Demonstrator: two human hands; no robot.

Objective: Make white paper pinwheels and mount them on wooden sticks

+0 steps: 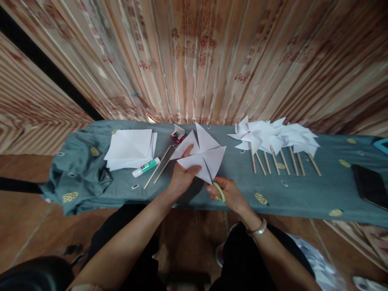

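My left hand [182,174] grips a white paper square [209,155], thumb on top, holding it above the cloth. Slits run inward from its corners, parting it into pointed flaps. My right hand [227,192] is closed round the light green handles of a pair of scissors [220,193]. Their blades are at the paper's near corner, mostly hidden by the paper and fingers. Left of the paper, two wooden sticks [157,167] lie beside a glue stick [146,167]. Behind them stands a small open red and white box [177,134] with small dark pieces inside.
A stack of white paper [130,147] lies on the left of the cloth-covered table [194,204]. Several paper pinwheels [273,135] on sticks lie in a row at the right. A dark phone [370,186] rests near the right end. A patterned curtain [194,60] hangs behind the table.
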